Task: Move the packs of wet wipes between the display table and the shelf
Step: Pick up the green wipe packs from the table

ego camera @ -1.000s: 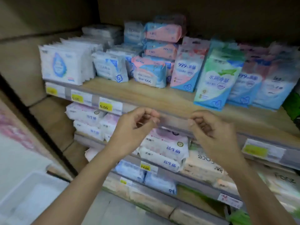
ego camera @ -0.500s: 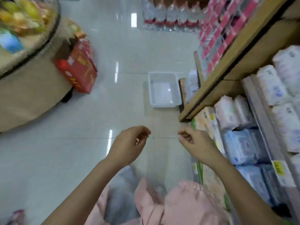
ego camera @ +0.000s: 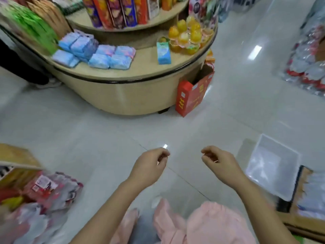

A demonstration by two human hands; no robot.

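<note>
Several blue and pink packs of wet wipes (ego camera: 98, 51) lie in a cluster on the lower tier of the round beige display table (ego camera: 123, 92) ahead. One blue-green pack (ego camera: 163, 52) stands upright by itself further right on that tier. My left hand (ego camera: 149, 166) and my right hand (ego camera: 218, 161) hang over the floor well short of the table, fingers curled in, each holding nothing. The corner of the shelf (ego camera: 306, 199) with pale packs shows at the lower right edge.
A red carton (ego camera: 191, 94) leans against the table's right side. A white plastic bin (ego camera: 272, 166) sits on the floor beside the shelf. Bagged goods (ego camera: 44, 194) crowd the lower left, wrapped bottles (ego camera: 309, 64) the right. A dark-clothed person's leg (ego camera: 21, 66) stands left of the table.
The view has swung from the wipes shelf across the floor to the round display table. Both hands stayed curled in front of me with nothing in them.
</note>
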